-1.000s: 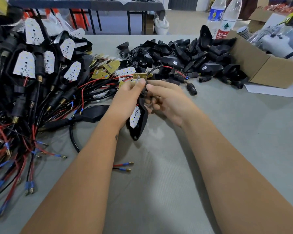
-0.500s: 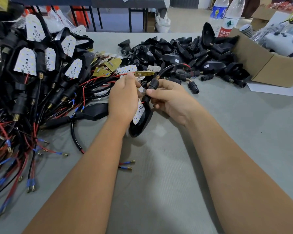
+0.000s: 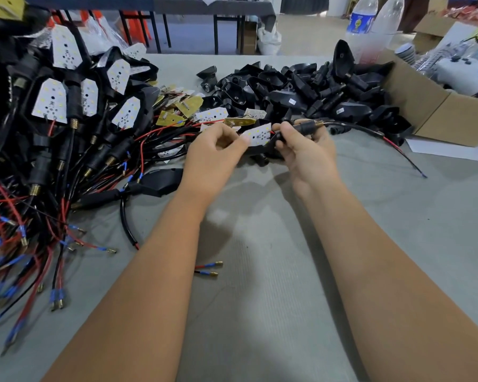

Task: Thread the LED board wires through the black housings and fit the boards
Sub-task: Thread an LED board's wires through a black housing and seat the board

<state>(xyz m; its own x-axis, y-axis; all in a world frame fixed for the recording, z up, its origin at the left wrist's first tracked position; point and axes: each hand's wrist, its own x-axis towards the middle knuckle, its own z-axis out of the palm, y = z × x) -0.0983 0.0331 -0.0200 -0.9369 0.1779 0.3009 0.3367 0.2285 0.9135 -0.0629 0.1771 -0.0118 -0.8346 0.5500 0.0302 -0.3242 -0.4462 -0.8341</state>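
Observation:
My left hand (image 3: 214, 154) pinches the near edge of a white LED board (image 3: 257, 135) that lies over a black housing (image 3: 262, 150). My right hand (image 3: 305, 146) grips that housing by its stem, fingers curled round it. A black sleeved wire (image 3: 370, 132) runs out of the stem to the right, ending in red and black leads on the table. Bare LED boards (image 3: 213, 114), white and yellow, lie just behind my hands.
A heap of finished housings with boards and red, black wires (image 3: 66, 119) fills the left side. Empty black housings (image 3: 301, 89) are piled at the back. A cardboard box (image 3: 439, 111) and water bottles (image 3: 362, 23) stand at the right. Two loose terminal leads (image 3: 207, 268) lie between my forearms.
The housing has swung from hanging down between my hands to lying flat and higher up. The wire now trails out to the right. My left hand has shifted onto the board's edge.

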